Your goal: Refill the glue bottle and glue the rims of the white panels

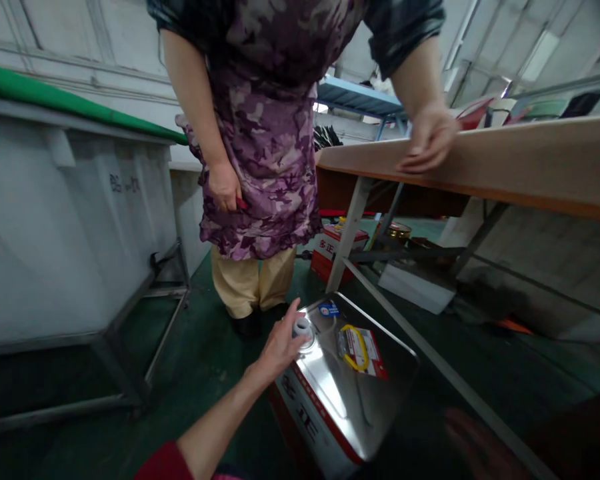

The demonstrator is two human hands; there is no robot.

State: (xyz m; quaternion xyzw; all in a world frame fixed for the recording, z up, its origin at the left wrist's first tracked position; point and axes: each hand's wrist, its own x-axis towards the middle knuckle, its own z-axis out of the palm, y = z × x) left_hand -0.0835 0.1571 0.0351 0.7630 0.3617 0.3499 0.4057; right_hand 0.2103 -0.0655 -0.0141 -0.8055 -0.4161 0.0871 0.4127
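Note:
A square metal can (pixel 325 393) with a shiny top and red-and-white sides stands on the floor in front of me. Near its left corner is a white round spout cap (pixel 303 327). My left hand (pixel 279 343) reaches in from below, with thumb and fingers closed round this cap. On the can's top lie a yellow loop handle (pixel 364 350), a red-and-white label (pixel 377 363) and a small blue sticker (pixel 329 309). My right hand (pixel 480 443) is low at the right, dark and smeared, away from the can; its fingers cannot be made out.
A co-worker in a purple camouflage apron (pixel 265 153) stands just beyond the can. A long table (pixel 480 160) runs along the right, its metal leg (pixel 347 233) close to the can. A large bin on a metal frame (pixel 125 353) stands left. Another red-and-white can (pixel 325 250) sits behind.

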